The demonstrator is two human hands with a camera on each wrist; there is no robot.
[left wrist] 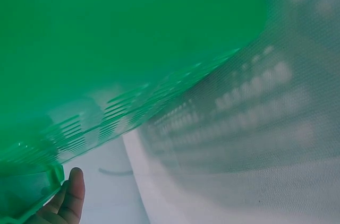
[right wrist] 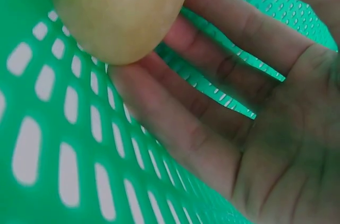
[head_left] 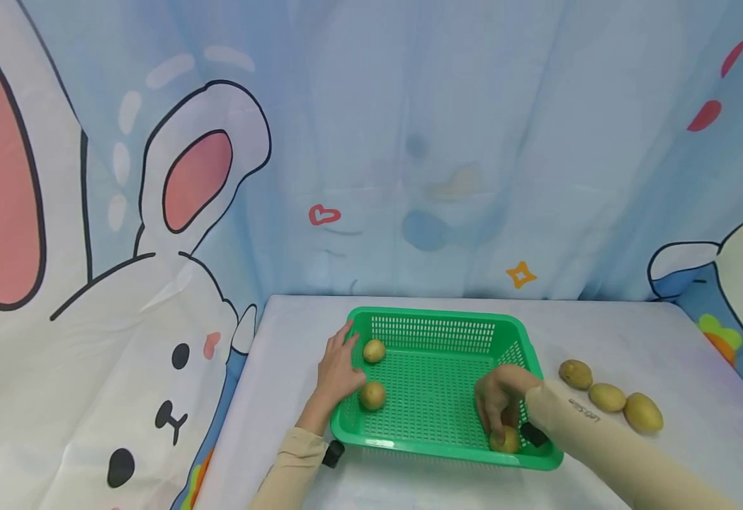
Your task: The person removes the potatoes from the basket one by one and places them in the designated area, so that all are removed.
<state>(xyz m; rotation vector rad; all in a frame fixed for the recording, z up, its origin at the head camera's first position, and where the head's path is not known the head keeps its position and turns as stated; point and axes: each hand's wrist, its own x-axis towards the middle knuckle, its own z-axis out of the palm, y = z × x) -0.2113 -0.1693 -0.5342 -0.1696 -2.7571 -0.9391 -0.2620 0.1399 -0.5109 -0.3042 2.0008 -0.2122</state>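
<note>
The person's right grip (head_left: 495, 393) has its fingers round a potato (head_left: 506, 442) low in the near right corner of the green basket (head_left: 428, 389), while the left grip (head_left: 339, 368) is relaxed, fingers extended, touching the basket's left rim. Two other potatoes (head_left: 374, 351) sit inside along that left wall; three loose potatoes (head_left: 607, 397) lie right of the basket on the white worktop (head_left: 295, 333)
</note>
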